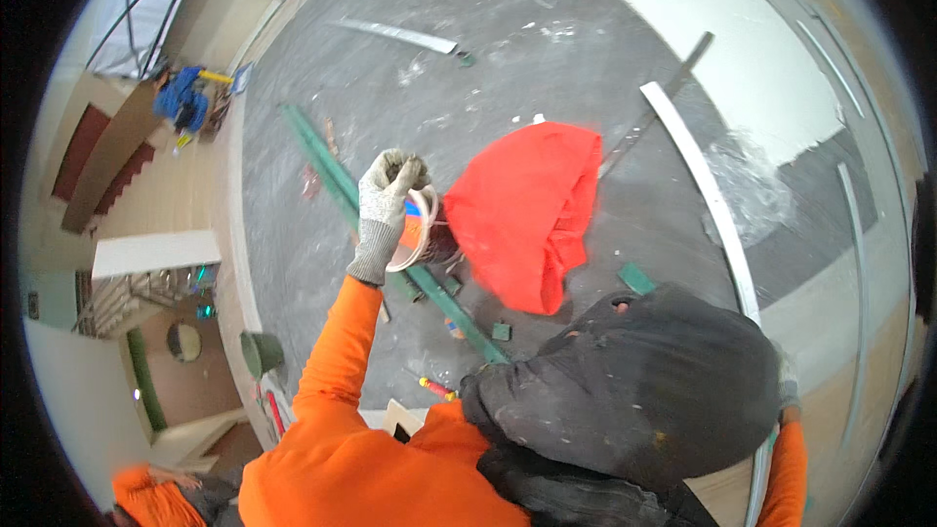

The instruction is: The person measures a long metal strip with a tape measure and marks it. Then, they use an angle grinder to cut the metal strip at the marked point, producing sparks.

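My left hand [390, 185], in a grey-white knit glove, is raised over the floor with its fingers curled closed. Whatever is pinched in them, if anything, is too small to make out. Just beside and below it is a round container [427, 224] with a white rim, orange and blue showing inside. A bright red cloth or bag [532, 205] lies right next to that. At the far right, my right hand [787, 381] is mostly hidden behind my dark-clothed knee. It is beside a long white metal strip [705, 171]; its fingers do not show.
Long green bars [327, 164] cross the grey floor. A pale strip [400, 34], a dark bar [673, 83], clear plastic film [747, 190] and a red-yellow handled tool [437, 388] lie around. A green bucket [262, 354] stands left. Others are a person in blue [183, 100] and one in orange [156, 498].
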`<state>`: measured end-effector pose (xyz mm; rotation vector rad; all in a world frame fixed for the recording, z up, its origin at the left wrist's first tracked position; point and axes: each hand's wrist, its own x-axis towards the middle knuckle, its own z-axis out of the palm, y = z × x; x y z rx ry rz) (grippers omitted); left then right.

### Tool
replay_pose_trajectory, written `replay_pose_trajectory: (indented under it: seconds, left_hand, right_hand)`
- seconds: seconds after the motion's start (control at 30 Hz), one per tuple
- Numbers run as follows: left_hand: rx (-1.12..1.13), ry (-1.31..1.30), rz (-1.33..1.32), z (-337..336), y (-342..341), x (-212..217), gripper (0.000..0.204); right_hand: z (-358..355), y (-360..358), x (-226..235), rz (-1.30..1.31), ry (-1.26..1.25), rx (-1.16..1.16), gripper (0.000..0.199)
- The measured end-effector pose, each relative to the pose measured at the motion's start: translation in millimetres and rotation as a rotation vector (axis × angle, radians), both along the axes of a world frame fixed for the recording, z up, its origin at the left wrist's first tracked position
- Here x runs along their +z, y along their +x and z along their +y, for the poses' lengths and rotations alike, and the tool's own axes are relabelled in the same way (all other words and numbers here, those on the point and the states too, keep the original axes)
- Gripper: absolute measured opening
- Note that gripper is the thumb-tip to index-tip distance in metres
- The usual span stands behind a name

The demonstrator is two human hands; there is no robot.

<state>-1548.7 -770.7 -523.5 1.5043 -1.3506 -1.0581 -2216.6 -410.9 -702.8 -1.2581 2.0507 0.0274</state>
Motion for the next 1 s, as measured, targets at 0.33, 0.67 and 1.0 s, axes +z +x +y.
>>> replay_pose_trajectory:
  seconds: [0.33, 0.67, 1.0]
  left_hand:
    - [-1.426, 0.234, 0.366, 2.5, -402.4, 94.7, 0.012]
    - [-2.028, -0.176, -0.562, 163.3, -586.1, -114.1, 0.017]
    - [-1.931, -0.297, -0.614, 218.3, -566.8, -192.3, 0.020]
  right_hand:
    - [14.1, -16.9, -1.7, 0.111, -0.170, -0.021, 0.030]
    - [40.5, -9.8, 1.2, 0.043, -0.032, -0.256, 0.066]
    - [51.3, 3.1, -2.0, 0.006, -0.075, -0.437, 0.063]
